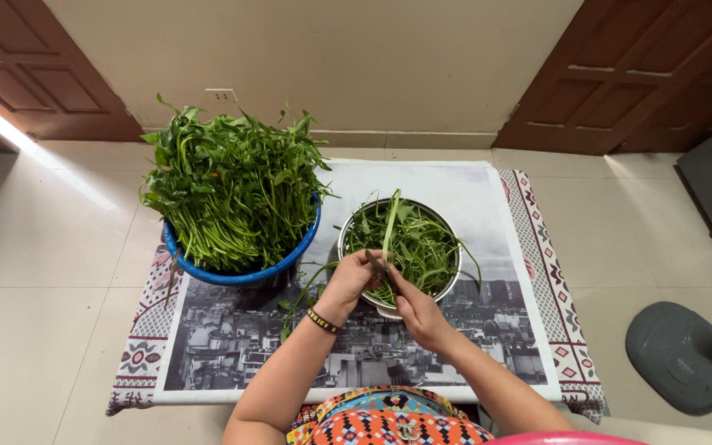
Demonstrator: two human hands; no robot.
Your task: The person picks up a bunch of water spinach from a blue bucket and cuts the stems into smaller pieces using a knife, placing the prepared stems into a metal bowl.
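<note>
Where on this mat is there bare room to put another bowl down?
The widest bare patch is the mat in front of the blue basin, left of the left hand. A narrower strip lies right of the steel bowl, toward the patterned border. Behind the bowl is some room too. It is crowded between basin and bowl, where stems trail and the right hand works.
</note>
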